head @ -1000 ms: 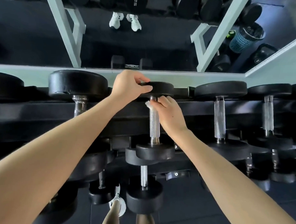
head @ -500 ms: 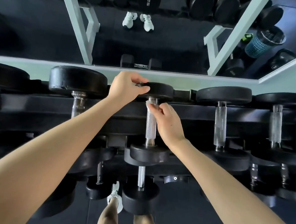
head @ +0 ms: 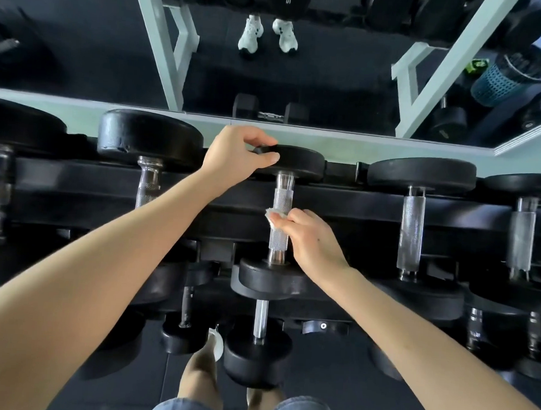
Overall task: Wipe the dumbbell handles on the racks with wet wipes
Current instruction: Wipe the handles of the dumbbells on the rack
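A black dumbbell lies on the top tier of the rack (head: 341, 202), its knurled steel handle (head: 282, 202) running away from me. My left hand (head: 234, 154) grips the rim of its far head (head: 299, 161). My right hand (head: 308, 238) pinches a small white wet wipe (head: 273, 217) against the middle of that handle. The near head (head: 268, 280) sits below my right wrist.
More dumbbells line the top tier: one at the left (head: 150, 139), two at the right (head: 421, 175) (head: 522, 224). A lower tier holds smaller dumbbells (head: 257, 351). Behind the rack a mirror (head: 301, 74) shows white frame legs and a blue basket (head: 507, 77).
My right hand slid the wipe down the handle from just under the far head to its middle. My left hand kept its grip on the far head. The view shifted a little.
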